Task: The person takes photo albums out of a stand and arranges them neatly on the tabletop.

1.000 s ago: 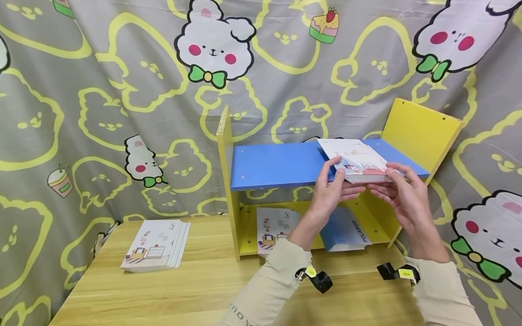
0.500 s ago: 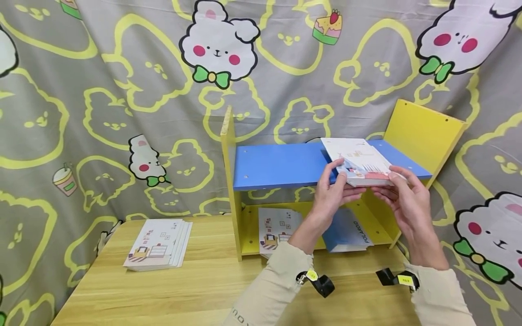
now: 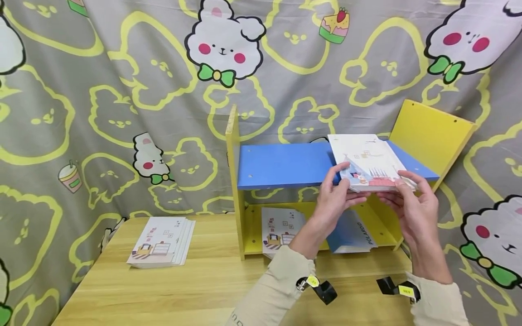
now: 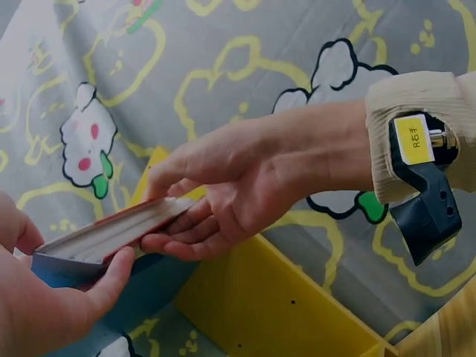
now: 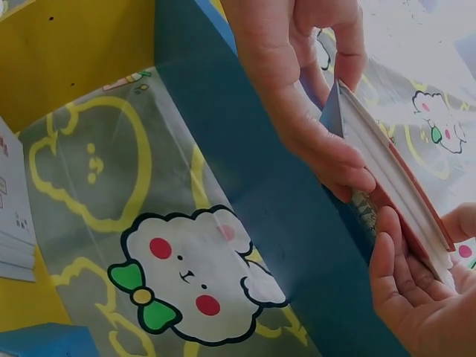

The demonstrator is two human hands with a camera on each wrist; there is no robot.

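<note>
A small stack of books (image 3: 369,156), its top cover white with a blue and red drawing, is held tilted over the front edge of the blue shelf (image 3: 281,165). My left hand (image 3: 336,194) grips the near left corner, thumb on top and fingers beneath. At the near right corner my right hand (image 3: 418,206) grips in the same way. Page edges of the books (image 4: 111,234) face the left wrist view, between both hands. In the right wrist view, the stack (image 5: 390,175) shows reddish cover edges, with fingers under it.
The shelf unit has yellow sides (image 3: 432,136) and a yellow bottom board (image 3: 254,226). Below the blue shelf lie a white illustrated book stack (image 3: 281,224) and blue books marked POLAROID (image 3: 350,233). Another white book stack (image 3: 161,242) lies on the wooden table (image 3: 163,294), left of the unit.
The held books have tilted so that the top cover faces the head camera more. Both hands keep their grip at the near corners. The head view has shifted slightly.
</note>
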